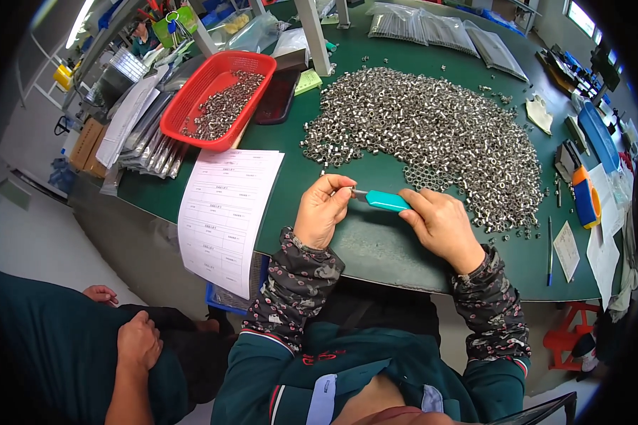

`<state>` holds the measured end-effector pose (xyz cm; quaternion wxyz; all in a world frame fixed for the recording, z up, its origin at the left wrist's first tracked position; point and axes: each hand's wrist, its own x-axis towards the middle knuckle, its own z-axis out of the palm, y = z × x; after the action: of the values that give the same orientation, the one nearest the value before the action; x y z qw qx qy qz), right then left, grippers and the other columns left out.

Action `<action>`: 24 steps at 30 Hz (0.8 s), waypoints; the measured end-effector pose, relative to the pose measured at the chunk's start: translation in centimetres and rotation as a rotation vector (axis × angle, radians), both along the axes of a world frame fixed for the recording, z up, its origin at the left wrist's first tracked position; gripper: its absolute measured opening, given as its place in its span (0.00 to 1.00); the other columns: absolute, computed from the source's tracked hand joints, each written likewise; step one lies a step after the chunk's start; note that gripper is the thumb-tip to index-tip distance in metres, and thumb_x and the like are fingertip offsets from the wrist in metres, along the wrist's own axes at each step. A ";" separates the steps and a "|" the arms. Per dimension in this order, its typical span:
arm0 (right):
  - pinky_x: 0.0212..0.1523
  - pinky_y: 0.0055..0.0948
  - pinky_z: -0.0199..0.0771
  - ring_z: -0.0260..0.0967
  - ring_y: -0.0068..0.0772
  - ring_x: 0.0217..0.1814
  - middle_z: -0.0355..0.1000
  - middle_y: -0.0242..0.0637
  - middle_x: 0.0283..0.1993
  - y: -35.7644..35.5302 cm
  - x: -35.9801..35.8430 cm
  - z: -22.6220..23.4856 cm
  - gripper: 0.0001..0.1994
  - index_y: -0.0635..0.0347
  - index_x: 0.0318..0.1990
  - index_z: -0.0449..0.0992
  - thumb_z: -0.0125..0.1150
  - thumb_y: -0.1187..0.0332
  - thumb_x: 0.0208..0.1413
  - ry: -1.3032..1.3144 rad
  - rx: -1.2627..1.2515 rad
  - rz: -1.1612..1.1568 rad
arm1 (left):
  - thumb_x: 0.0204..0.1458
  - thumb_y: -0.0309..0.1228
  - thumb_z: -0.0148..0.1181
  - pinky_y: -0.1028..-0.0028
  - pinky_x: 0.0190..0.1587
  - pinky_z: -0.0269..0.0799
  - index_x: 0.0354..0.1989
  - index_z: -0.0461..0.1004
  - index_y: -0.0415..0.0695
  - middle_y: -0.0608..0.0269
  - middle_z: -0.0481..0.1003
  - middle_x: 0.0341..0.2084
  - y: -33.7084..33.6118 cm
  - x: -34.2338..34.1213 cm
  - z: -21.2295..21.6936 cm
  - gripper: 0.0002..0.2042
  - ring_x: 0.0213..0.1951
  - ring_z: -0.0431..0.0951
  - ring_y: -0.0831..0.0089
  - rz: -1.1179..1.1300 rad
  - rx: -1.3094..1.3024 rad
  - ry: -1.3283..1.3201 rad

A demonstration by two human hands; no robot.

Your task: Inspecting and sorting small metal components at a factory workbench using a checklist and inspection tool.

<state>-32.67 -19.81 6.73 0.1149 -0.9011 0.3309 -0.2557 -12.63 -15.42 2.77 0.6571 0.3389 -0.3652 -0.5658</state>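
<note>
Closed around a knife with a teal handle (387, 201), my right hand (441, 225) holds it above the front of the green table. Its short grey blade points left and reaches the fingertips of my left hand (322, 210). Thumb and forefinger of that hand are pinched on a small metal ring, mostly hidden by the fingers. Just beyond my hands spreads a large heap of small silvery metal rings (425, 117). Some rings (429, 177) lie in a single flat layer at the heap's near edge.
At the left, a red plastic basket (181, 106) holds more rings, beside a printed sheet (227, 212) overhanging the table edge. Bagged parts (422, 28) lie at the back. A pen (550, 251) and orange-blue tape dispenser (586, 198) are at right. Another person's hands (138, 340) rest lower left.
</note>
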 end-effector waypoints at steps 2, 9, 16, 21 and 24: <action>0.22 0.35 0.62 0.63 0.40 0.22 0.62 0.38 0.20 0.0 0.1 0.0 0.10 0.56 0.34 0.67 0.53 0.64 0.43 -0.025 -0.026 0.022 | 0.48 0.24 0.49 0.88 0.13 0.45 0.34 0.66 0.38 0.67 0.68 0.21 0.0 0.0 0.0 0.06 0.13 0.53 0.90 0.002 0.054 0.001; 0.22 0.34 0.59 0.60 0.38 0.21 0.59 0.36 0.19 -0.1 0.1 -0.1 0.11 0.55 0.34 0.66 0.55 0.65 0.40 -0.010 -0.137 -0.005 | 0.48 0.25 0.48 0.89 0.13 0.46 0.34 0.66 0.37 0.66 0.68 0.21 0.1 0.2 0.1 0.06 0.13 0.54 0.90 -0.014 0.038 -0.004; 0.23 0.30 0.57 0.59 0.34 0.21 0.58 0.33 0.19 -0.1 0.1 0.0 0.13 0.55 0.35 0.65 0.56 0.65 0.39 0.008 -0.248 0.019 | 0.48 0.25 0.48 0.89 0.13 0.46 0.34 0.66 0.37 0.65 0.68 0.21 0.1 0.3 0.1 0.06 0.14 0.54 0.90 -0.036 0.062 0.015; 0.23 0.29 0.55 0.59 0.30 0.22 0.58 0.32 0.20 -0.2 0.0 -0.1 0.14 0.56 0.36 0.66 0.56 0.66 0.39 0.022 -0.312 0.019 | 0.49 0.25 0.48 0.89 0.13 0.46 0.34 0.66 0.37 0.66 0.68 0.20 0.1 0.3 0.2 0.06 0.13 0.54 0.90 -0.044 0.075 0.030; 0.23 0.28 0.55 0.59 0.30 0.23 0.58 0.32 0.20 -0.3 0.2 -0.1 0.15 0.57 0.37 0.66 0.57 0.66 0.38 0.010 -0.368 0.001 | 0.49 0.26 0.48 0.89 0.13 0.46 0.34 0.66 0.37 0.66 0.68 0.21 0.1 0.3 0.3 0.07 0.13 0.54 0.91 -0.058 0.085 0.041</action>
<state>-32.52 -20.13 6.62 -0.0535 -0.9083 0.2787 -0.3073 -12.36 -15.31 3.04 0.6326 0.3440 -0.3370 -0.6065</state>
